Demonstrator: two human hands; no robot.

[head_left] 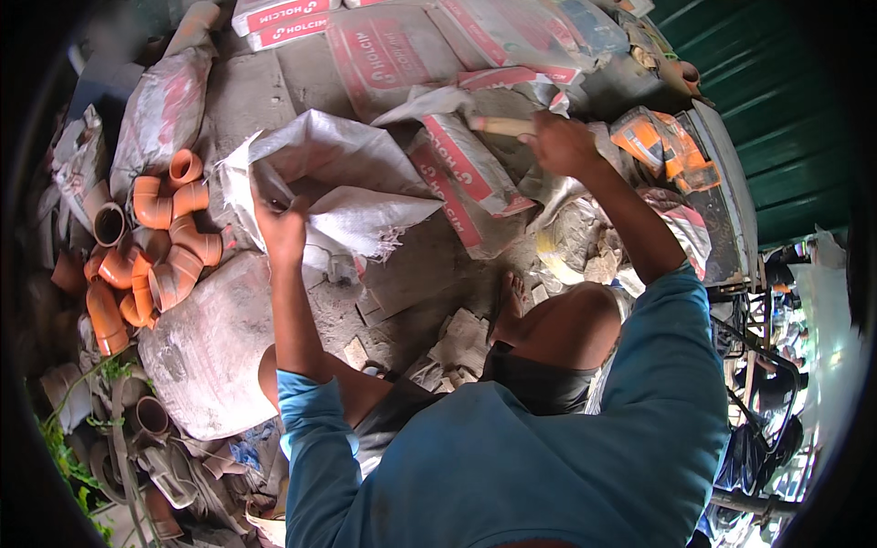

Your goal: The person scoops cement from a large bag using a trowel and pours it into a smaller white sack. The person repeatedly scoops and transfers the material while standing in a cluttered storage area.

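My left hand [281, 224] is closed on the edge of a white woven sack [320, 146]. The sack's mouth gapes to the right of that hand, and its lower flap has a frayed edge. My right hand [562, 144], raised at the right, is closed around a tan wooden handle [502, 126] that points left. What the handle's far end joins is not clear. Below it, two red-and-white cement bags [470, 173] lie stacked at a slant, next to the open sack.
Orange pipe elbows [174, 247] are heaped at the left. A dusty full bag [215, 347] lies near my left leg. More cement bags [384, 55] cover the far side. Orange-and-black packaging [662, 146] rests at the right, by a green corrugated wall [776, 119]. Paper scraps [461, 338] lie near my foot.
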